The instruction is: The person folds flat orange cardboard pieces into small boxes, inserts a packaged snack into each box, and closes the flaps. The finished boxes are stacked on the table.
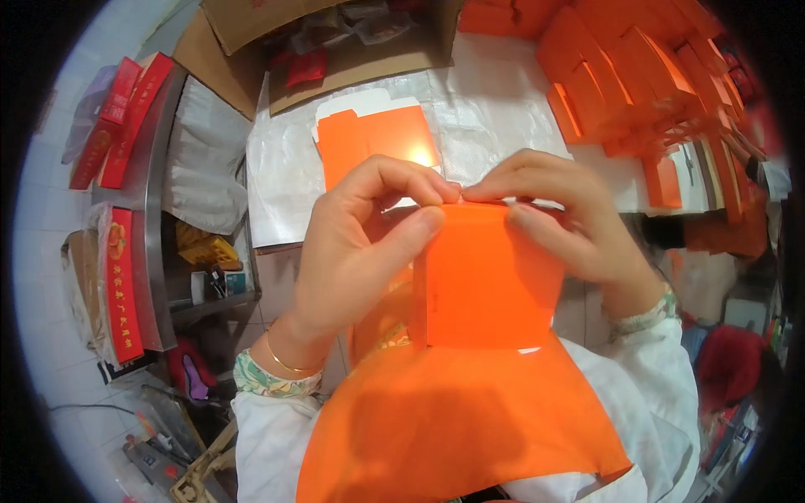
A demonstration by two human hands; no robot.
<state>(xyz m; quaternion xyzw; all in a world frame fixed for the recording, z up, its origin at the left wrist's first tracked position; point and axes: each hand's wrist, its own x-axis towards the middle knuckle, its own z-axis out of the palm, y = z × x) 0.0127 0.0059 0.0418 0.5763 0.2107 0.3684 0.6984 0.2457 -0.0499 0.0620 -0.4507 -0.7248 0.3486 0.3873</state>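
Note:
An orange cardboard box (495, 277) stands upright close to my body, in front of my orange apron. At its top edge my left hand (360, 226) pinches the left corner between thumb and fingers. My right hand (562, 210) grips the same edge farther right, thumb on the near face and fingers over the top. The fingertips of both hands nearly meet at the middle of that edge. What lies behind the box's top edge is mostly hidden by the hands. Beyond them, a flat orange box blank (377, 134) with white flaps lies on the white-covered table.
An open brown cardboard carton (360, 75) holding plastic packets stands at the far side. Several folded orange boxes (620, 75) are stacked at the far right. A metal shelf (155, 210) with red packages is on the left. White sheeting (495, 92) covers the table.

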